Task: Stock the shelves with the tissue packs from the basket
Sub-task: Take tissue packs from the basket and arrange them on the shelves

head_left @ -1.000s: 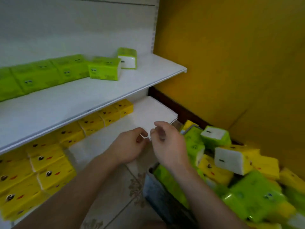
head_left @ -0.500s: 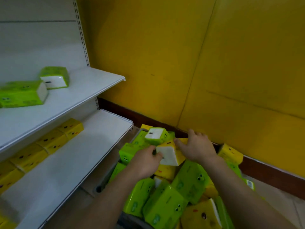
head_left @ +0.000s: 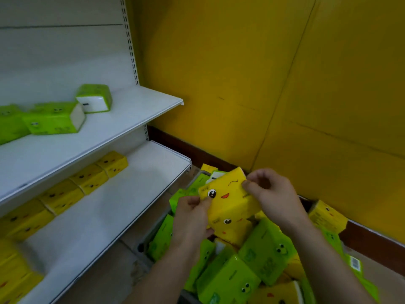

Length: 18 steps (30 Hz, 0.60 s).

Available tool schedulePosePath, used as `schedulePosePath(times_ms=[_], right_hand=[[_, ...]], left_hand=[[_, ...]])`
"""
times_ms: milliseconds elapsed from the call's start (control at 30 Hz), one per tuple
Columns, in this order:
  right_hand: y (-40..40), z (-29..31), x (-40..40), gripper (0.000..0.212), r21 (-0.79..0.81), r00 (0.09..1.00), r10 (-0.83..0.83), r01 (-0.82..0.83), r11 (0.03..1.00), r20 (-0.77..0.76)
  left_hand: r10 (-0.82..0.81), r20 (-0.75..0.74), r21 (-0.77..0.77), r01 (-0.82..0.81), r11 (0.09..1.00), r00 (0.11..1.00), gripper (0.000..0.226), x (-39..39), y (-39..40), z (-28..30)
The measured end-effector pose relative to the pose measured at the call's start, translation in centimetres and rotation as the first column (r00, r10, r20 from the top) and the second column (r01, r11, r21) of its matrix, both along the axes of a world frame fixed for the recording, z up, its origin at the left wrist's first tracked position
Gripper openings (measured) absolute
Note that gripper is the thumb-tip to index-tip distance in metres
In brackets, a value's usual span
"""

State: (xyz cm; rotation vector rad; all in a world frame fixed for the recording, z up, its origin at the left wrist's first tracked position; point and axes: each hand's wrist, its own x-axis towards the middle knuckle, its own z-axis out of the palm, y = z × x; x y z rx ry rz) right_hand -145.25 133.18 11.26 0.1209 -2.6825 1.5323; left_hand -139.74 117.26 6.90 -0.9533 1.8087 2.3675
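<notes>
Yellow pack (head_left: 228,198) lifted (both hands), green packs (head_left: 263,257) beneath

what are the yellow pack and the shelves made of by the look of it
Yellow pack: looks like thin glossy plastic film over something soft; the wrap has a printed face and dents under the left hand and right hand. Shelves: probably painted sheet metal, matte white, with thin folded front edges and a slotted upright behind.

Yellow wall (head_left: 274,73) with dark baseboard (head_left: 175,143) above a seemingly tiled floor (head_left: 122,273).
</notes>
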Motion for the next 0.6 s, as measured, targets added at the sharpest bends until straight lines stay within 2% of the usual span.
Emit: schedulePosePath(times_ms=[100,200,267,333,400,467,533,600], right_hand=[[-2.9,0.5,0.5,0.016,-0.145,0.997,0.067,-0.071,0.987,-0.035],[-6.7,0.2,0.5,0.021,-0.229,0.99,0.129,-0.139,0.963,-0.058],[-9.8,-0.4,-0.1,0.022,-0.259,0.981,0.186,-0.192,0.947,-0.046],[-13.4,-1.1,-0.7,0.023,-0.216,0.961,0.276,-0.274,0.937,-0.023],[-17.4,-2.4,-1.0,0.027,-0.109,0.917,0.394,-0.386,0.916,0.068],[-21.6,-3.8,-0.7,0.032,-0.065,0.821,0.522,-0.522,0.85,0.232],[-25.9,-5.5,-0.1,0.035,-0.167,0.715,0.592,-0.576,0.8,0.372],[-30.3,-7.6,0.3,0.037,-0.24,0.679,0.61,-0.565,0.789,0.407]], left_hand=[[0.091,-0.072,-0.03,-0.094,0.995,0.993,0.024,0.3,-3.5,1.5],[0.098,-0.072,-0.009,-0.099,0.995,0.993,0.036,0.3,-7.9,1.9],[0.057,-0.052,0.013,-0.057,0.998,0.997,0.035,0.8,-10.9,1.4],[0.025,-0.018,-0.043,-0.025,0.999,1.0,0.037,1.5,-13.9,0.3],[0.048,0.014,-0.144,-0.045,0.989,0.999,0.042,2.5,-17.3,-1.3],[0.119,0.029,-0.192,-0.112,0.975,0.992,0.045,3.5,-21.1,-2.8],[0.198,0.043,-0.187,-0.187,0.964,0.979,0.045,4.5,-24.7,-4.3],[0.249,0.05,-0.227,-0.232,0.946,0.967,0.047,5.9,-28.1,-6.1]])
